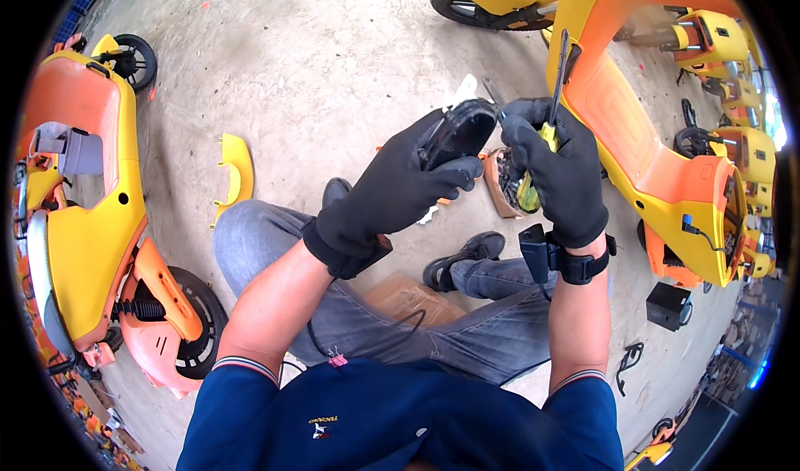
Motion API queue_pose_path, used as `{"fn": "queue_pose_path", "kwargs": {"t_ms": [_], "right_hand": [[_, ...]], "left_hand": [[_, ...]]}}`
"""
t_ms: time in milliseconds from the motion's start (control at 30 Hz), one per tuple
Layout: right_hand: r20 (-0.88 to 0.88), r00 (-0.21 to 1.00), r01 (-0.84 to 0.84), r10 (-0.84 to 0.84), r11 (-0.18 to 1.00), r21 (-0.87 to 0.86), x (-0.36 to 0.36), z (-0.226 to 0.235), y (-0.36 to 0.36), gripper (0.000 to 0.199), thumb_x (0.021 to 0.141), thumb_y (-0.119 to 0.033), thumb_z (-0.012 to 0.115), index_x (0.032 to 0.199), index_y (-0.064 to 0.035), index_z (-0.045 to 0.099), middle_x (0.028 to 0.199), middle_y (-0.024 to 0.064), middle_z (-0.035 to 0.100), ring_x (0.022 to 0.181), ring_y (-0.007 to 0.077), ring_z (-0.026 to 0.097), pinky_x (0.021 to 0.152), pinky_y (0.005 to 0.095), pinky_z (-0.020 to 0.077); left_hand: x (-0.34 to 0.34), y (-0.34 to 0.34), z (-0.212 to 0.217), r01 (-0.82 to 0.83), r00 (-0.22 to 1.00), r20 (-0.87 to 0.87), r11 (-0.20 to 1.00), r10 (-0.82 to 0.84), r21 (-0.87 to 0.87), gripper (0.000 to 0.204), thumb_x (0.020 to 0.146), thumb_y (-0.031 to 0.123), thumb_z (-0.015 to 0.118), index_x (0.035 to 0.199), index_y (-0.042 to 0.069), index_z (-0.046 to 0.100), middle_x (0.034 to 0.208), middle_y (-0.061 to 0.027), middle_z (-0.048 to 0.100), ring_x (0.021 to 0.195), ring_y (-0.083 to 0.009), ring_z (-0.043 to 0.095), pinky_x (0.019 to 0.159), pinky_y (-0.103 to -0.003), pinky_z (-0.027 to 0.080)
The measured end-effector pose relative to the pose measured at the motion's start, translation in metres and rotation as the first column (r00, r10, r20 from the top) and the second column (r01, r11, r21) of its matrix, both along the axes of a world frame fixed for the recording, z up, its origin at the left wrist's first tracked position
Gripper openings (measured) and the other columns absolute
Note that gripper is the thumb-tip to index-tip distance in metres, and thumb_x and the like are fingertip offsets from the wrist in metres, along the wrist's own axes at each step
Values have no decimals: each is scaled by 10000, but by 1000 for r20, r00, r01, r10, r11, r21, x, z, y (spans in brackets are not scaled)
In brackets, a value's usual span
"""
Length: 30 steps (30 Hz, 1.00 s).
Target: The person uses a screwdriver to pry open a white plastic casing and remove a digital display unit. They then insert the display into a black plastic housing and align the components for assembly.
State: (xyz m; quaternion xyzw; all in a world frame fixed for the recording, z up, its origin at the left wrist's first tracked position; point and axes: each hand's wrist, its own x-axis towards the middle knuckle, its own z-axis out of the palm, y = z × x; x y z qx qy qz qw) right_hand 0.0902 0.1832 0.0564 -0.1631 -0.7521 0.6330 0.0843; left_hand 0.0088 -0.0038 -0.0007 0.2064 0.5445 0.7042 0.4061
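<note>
My left hand (392, 183), in a black glove, is closed around a glossy black part with a rounded end (468, 129); I cannot tell its exact kind. Close to its right, my gloved right hand (557, 162) grips a screwdriver (548, 135) by its yellow-green handle, the metal shaft pointing up and away from me. The thumb and forefinger of that hand come near the black part's edge, and whether they pinch something small there is unclear. Below both hands, partly hidden by the right one, stands a cardboard box (502, 194) of small dark pieces.
A yellow and orange scooter (104, 238) stands at left, and another scooter body (621, 142) at right. On the concrete floor lie a curved yellow panel (237, 171), a black box-shaped part (669, 306) and a black bracket (630, 366). Cardboard (408, 300) lies between my legs.
</note>
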Motion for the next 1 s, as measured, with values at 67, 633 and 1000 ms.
{"fn": "queue_pose_path", "kwargs": {"t_ms": [67,633,1000], "right_hand": [[-12,1000,-3,4,1000,24,1,0,0,170,941,-131,687,1037,9,696,842,15,659,717,58,569,618,232,488],[-89,994,-17,55,923,385,10,6,0,132,922,-103,705,961,19,678,793,70,689,690,111,601,648,288,487],[-212,974,60,81,811,582,15,0,-3,109,905,-93,710,965,-15,663,803,113,653,699,270,638,647,371,470]], "left_hand": [[2,2,-1,-3,1000,-2,998,3,65,603,947,56,694,1499,2,458,1181,-90,675,988,-119,661,882,-289,551],[5,0,4,25,994,-106,995,-35,-99,593,934,35,708,1480,-14,481,1398,-117,620,1233,-155,604,1077,-312,475],[6,0,4,38,980,-192,996,-52,-77,594,938,61,712,1481,-12,481,1376,-116,638,1228,-146,605,1060,-302,476]]}}
